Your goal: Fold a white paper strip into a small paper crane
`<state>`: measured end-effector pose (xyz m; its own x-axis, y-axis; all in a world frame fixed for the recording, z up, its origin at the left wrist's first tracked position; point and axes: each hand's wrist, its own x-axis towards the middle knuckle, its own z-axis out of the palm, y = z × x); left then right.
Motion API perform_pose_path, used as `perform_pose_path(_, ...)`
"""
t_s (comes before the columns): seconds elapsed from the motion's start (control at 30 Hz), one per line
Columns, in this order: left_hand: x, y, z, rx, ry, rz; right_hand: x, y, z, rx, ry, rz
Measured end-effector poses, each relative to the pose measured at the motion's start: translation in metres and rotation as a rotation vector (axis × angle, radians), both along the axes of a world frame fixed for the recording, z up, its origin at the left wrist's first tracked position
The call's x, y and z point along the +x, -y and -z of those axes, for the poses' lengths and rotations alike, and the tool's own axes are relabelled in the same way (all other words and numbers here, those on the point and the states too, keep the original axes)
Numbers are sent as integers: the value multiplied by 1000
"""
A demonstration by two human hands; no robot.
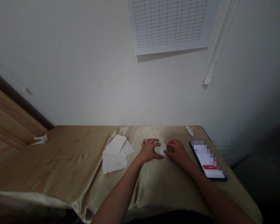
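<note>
Both my hands rest on a gold satin cloth (67, 161) covering a table, with a small folded piece of white paper (162, 148) between them. My left hand (149, 150) grips the paper's left side, and my right hand (177, 151) holds its right side. The paper's exact folds are partly hidden by my fingers. To the left of my left hand lies a loose pile of white paper sheets (114, 154). A smartphone (207, 160) with a lit, pixelated screen lies just right of my right hand.
A small white folded paper figure (189, 130) sits at the far table edge, and another white paper piece (40, 139) lies at the left edge. A white wall rises behind the table, bearing a printed grid chart (169, 23). Wooden furniture (11, 121) stands at the left.
</note>
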<state>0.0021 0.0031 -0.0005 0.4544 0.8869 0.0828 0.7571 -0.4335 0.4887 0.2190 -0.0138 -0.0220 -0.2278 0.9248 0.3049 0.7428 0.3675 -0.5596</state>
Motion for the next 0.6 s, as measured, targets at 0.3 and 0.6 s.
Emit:
perform_pose_path(0.3, 1, -1, -1, -12, 4, 2, 5, 3, -1, 20, -28, -41)
perform_pose_path(0.6, 1, -1, -1, -24, 12, 4, 0, 0, 0, -5, -46, 11)
